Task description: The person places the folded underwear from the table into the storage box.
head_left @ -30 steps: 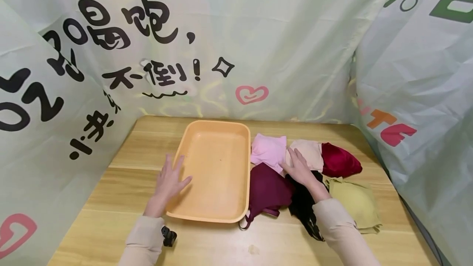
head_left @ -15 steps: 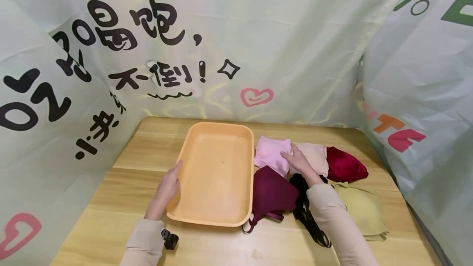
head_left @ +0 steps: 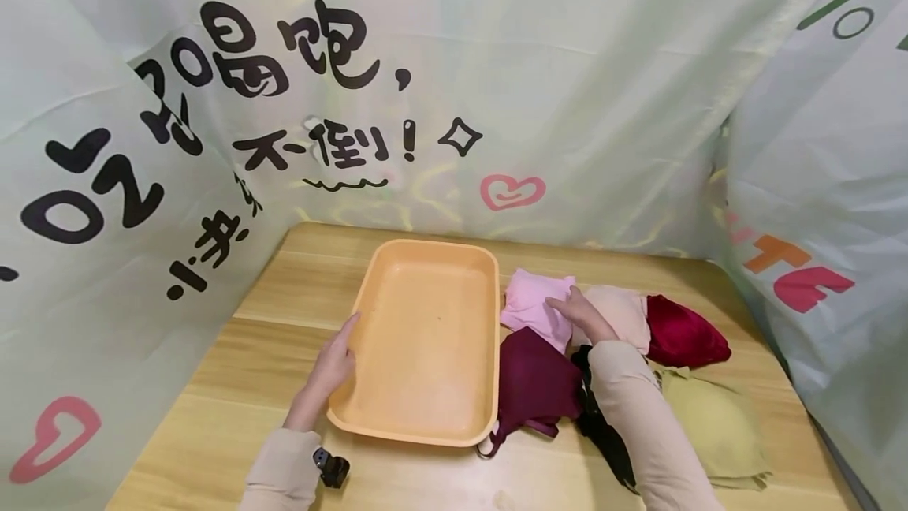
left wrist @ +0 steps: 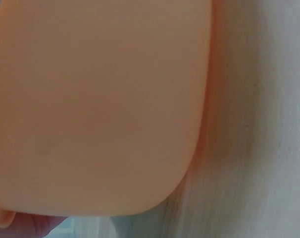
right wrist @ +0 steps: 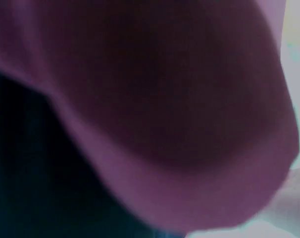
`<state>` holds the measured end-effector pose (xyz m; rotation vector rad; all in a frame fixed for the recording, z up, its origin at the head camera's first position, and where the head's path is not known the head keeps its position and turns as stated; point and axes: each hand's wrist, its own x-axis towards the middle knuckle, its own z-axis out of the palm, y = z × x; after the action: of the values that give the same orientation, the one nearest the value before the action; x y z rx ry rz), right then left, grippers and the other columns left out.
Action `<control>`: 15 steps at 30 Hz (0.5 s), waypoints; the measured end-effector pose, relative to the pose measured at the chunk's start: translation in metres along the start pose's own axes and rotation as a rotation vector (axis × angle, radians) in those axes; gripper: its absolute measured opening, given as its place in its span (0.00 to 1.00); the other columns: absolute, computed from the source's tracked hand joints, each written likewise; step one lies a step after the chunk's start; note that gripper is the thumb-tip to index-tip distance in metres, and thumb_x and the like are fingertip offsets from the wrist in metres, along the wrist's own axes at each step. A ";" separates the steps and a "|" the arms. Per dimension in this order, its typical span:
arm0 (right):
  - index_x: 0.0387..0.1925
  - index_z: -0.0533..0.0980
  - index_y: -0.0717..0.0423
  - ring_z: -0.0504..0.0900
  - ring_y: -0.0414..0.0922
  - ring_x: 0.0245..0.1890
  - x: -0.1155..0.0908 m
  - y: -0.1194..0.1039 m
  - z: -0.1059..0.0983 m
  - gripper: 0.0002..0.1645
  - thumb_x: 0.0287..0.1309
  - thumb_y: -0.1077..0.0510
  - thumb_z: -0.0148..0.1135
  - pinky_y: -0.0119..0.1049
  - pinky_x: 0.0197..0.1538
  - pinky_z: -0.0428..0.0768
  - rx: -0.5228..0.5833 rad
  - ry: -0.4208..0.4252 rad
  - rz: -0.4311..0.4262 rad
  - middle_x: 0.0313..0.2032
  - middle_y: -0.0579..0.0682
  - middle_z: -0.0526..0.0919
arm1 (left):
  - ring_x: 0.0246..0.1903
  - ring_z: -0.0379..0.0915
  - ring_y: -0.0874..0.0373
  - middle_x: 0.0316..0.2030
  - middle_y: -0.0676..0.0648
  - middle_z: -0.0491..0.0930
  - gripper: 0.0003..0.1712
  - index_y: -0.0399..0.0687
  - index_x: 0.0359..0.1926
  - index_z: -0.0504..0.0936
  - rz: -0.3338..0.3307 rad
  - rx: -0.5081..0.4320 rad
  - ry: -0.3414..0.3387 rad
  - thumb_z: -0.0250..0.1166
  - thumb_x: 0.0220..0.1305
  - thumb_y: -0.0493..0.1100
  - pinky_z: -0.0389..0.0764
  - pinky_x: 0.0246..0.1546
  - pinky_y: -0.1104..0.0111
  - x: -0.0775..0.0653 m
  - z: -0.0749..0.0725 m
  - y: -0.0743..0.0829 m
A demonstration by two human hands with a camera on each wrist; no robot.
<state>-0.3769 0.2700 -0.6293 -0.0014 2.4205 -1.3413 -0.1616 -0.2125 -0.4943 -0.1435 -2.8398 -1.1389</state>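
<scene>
An orange plastic tray (head_left: 433,337) stands on the table with nothing in it. My left hand (head_left: 332,363) grips its left rim; some fingers are hidden. The tray's inside (left wrist: 100,104) fills most of the left wrist view, and a bit of a finger shows at the bottom left. To the right of the tray lies a folded pink bra (head_left: 530,302), whose right edge my right hand (head_left: 578,314) pinches. A dark purple bra (head_left: 535,381) with straps lies just in front. In the right wrist view a blurred purple cup (right wrist: 199,129) hides most of that hand.
Further right lie a pale beige bra (head_left: 617,314), a dark red one (head_left: 684,331) and a yellow-green one (head_left: 712,424). A black strappy bra (head_left: 603,432) is partly under my right forearm. Printed cloth (head_left: 603,101) walls the table (head_left: 284,298) at the back and sides.
My left hand has come down from spread fingers over the tray's left side to grip its rim. My right hand has closed on the pink bra's edge. The view has shifted slightly left.
</scene>
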 end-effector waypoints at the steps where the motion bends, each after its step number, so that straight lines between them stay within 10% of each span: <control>1: 0.65 0.23 0.70 0.35 0.58 0.68 0.006 0.007 -0.001 0.65 0.56 0.36 0.53 0.41 0.69 0.50 0.027 -0.006 -0.005 0.66 0.72 0.32 | 0.17 0.66 0.52 0.54 0.24 0.66 0.37 0.33 0.66 0.53 -0.024 -0.035 -0.027 0.47 0.52 0.20 0.75 0.19 0.65 0.000 -0.001 0.000; 5: 0.65 0.22 0.68 0.33 0.60 0.68 0.007 0.003 -0.003 0.67 0.53 0.34 0.55 0.57 0.66 0.51 0.063 -0.025 0.041 0.67 0.70 0.28 | 0.15 0.64 0.58 0.61 0.26 0.59 0.38 0.38 0.68 0.49 -0.068 -0.132 -0.107 0.49 0.57 0.25 0.75 0.22 0.68 0.002 -0.005 -0.003; 8: 0.66 0.26 0.67 0.40 0.61 0.68 -0.006 -0.017 -0.002 0.66 0.53 0.34 0.55 0.64 0.62 0.51 0.079 -0.007 0.097 0.68 0.68 0.32 | 0.41 0.75 0.41 0.65 0.29 0.54 0.36 0.38 0.68 0.49 -0.038 -0.173 -0.112 0.52 0.61 0.29 0.75 0.48 0.52 0.002 -0.005 -0.008; 11: 0.67 0.27 0.66 0.49 0.62 0.66 -0.016 -0.033 0.000 0.64 0.54 0.36 0.55 0.62 0.61 0.57 0.150 -0.010 0.122 0.68 0.70 0.37 | 0.64 0.46 0.34 0.66 0.31 0.51 0.34 0.38 0.68 0.51 -0.008 -0.246 -0.100 0.53 0.63 0.33 0.51 0.62 0.43 0.002 -0.005 -0.016; 15: 0.67 0.27 0.67 0.64 0.63 0.59 -0.024 -0.048 0.006 0.67 0.50 0.35 0.59 0.52 0.55 0.70 0.212 -0.033 0.119 0.64 0.75 0.45 | 0.66 0.36 0.35 0.67 0.31 0.46 0.30 0.36 0.68 0.50 0.000 -0.402 -0.113 0.49 0.68 0.36 0.42 0.63 0.42 0.002 -0.002 -0.026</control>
<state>-0.3608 0.2428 -0.5853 0.1722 2.2028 -1.5223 -0.1665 -0.2328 -0.5106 -0.2365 -2.6596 -1.7401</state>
